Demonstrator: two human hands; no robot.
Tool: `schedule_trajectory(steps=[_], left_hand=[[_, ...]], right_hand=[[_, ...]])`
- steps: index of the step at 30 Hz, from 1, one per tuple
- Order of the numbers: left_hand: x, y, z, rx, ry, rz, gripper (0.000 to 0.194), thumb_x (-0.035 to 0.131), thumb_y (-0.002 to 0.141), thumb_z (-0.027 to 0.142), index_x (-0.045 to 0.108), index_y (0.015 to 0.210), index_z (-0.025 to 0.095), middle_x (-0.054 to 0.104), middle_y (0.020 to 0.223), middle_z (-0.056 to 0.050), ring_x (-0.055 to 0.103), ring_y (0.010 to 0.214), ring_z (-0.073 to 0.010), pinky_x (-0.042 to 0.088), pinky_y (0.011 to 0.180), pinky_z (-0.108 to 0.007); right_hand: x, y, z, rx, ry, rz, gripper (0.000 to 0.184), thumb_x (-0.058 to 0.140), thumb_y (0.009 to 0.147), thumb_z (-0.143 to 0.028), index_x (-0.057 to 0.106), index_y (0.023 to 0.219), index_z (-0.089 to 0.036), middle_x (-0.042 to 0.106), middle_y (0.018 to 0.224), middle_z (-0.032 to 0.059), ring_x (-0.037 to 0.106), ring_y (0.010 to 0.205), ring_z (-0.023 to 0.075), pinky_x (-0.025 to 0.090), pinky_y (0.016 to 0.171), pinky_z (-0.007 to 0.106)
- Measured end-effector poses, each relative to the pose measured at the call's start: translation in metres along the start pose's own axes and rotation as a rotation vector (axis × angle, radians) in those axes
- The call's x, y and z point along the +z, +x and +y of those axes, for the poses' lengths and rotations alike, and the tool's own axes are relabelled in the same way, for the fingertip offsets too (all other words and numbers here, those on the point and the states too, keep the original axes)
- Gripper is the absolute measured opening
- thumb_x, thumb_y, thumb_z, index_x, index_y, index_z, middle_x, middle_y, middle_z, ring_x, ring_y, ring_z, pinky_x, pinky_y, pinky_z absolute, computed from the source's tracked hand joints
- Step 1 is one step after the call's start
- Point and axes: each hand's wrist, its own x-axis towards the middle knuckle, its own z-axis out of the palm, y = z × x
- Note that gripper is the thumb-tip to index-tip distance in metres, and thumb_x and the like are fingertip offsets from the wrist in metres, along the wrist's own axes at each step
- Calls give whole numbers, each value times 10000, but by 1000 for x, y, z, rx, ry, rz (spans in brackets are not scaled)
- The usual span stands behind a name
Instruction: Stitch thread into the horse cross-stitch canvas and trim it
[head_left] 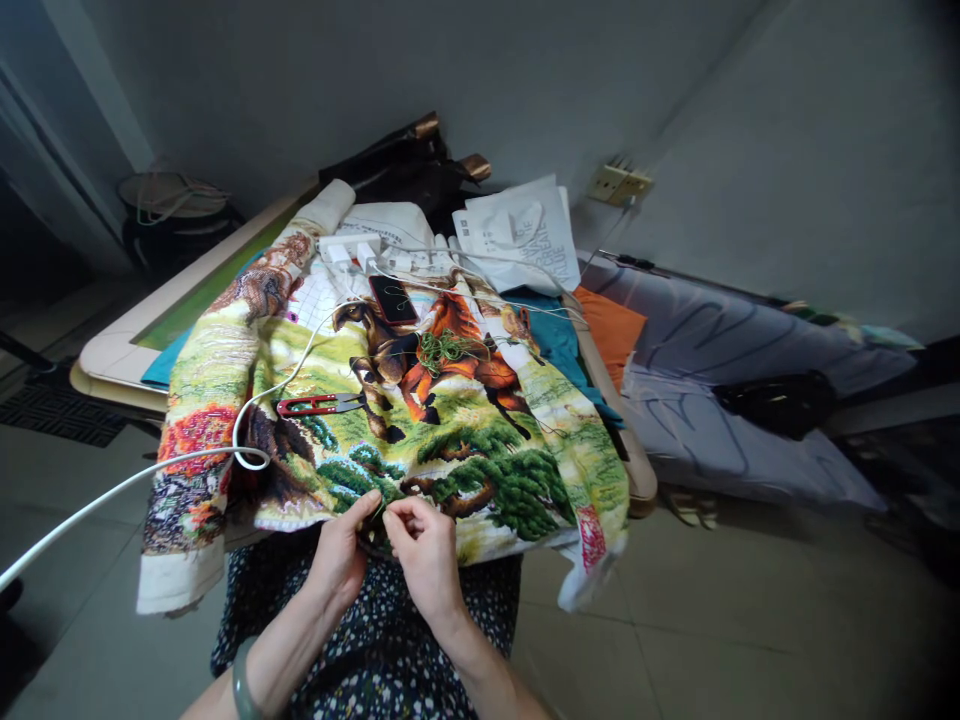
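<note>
A large cross-stitch cloth point(465, 440) with horses and trees is spread over the table and hangs over its front edge, rolled at both sides. My left hand point(345, 545) grips the cloth's near edge, thumb on top and fingers underneath. Just beside it, my right hand point(426, 560) is closed in a pinch over the dark green stitching; whatever lies between its fingertips is too small to make out. Red-handled thread snips point(319, 404) lie on the cloth beyond my left hand. A tangle of green thread point(442, 350) rests on the horses.
A phone point(392, 299) and a white power strip point(351, 246) lie on the cloth's far part. A white cable point(135, 503) crosses in from the left. Papers in a white bag point(517, 235) stand at the back of the table point(112, 355). Orange fabric point(611, 330) is at the right.
</note>
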Motion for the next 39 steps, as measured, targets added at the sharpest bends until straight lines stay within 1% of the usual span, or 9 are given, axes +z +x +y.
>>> schedule_trajectory(steps=[4, 7, 14, 20, 25, 27, 31, 39], left_hand=[[1, 2, 0, 13, 15, 7, 282, 934, 446, 236, 746, 615, 114, 705, 592, -10, 582, 558, -125, 463, 557, -254], [1, 3, 0, 7, 21, -1, 275, 926, 452, 240, 738, 607, 112, 702, 596, -9, 584, 573, -123, 466, 572, -251], [3, 3, 0, -15, -9, -13, 241, 900, 473, 203, 743, 633, 113, 708, 635, -2, 601, 619, -120, 484, 605, -241], [5, 3, 1, -31, -51, -37, 189, 873, 502, 162, 726, 615, 125, 682, 613, 16, 574, 589, -105, 477, 572, -229], [4, 3, 0, -43, -88, -43, 147, 842, 542, 127, 708, 602, 133, 661, 596, 26, 564, 579, -100, 485, 577, -224], [3, 3, -1, -46, -101, -58, 136, 834, 567, 129, 705, 610, 137, 652, 593, 31, 556, 571, -98, 482, 574, -226], [3, 3, -2, -44, -110, -73, 112, 816, 603, 126, 710, 637, 137, 647, 604, 32, 557, 574, -101, 473, 576, -234], [5, 2, -1, -56, -123, -57, 134, 821, 579, 110, 703, 639, 130, 640, 602, 35, 561, 578, -102, 477, 586, -238]], right_hand=[[3, -2, 6, 33, 70, 16, 140, 600, 824, -243, 695, 753, -169, 686, 686, 36, 627, 625, 168, 496, 546, 233], [8, -5, 9, 10, 69, 53, 136, 604, 833, -230, 703, 762, -168, 693, 701, 37, 630, 634, 169, 499, 567, 240], [14, -9, 15, -164, -31, 154, 131, 601, 860, -168, 686, 761, -176, 691, 718, 22, 631, 642, 156, 498, 614, 231], [15, -10, 17, -289, -103, 213, 151, 586, 885, -135, 680, 777, -181, 681, 736, 21, 629, 663, 150, 489, 618, 216], [17, -9, 17, -384, -148, 259, 187, 564, 921, -139, 670, 773, -181, 662, 725, 20, 612, 649, 144, 480, 613, 215], [18, -8, 16, -392, -153, 263, 202, 556, 929, -141, 667, 766, -182, 662, 721, 21, 611, 647, 146, 479, 615, 220], [17, -7, 14, -350, -151, 251, 207, 561, 930, -150, 668, 756, -187, 671, 720, 25, 615, 651, 156, 480, 624, 234], [16, -8, 12, -338, -140, 236, 213, 547, 935, -152, 663, 759, -187, 662, 721, 28, 611, 657, 159, 479, 621, 240]])
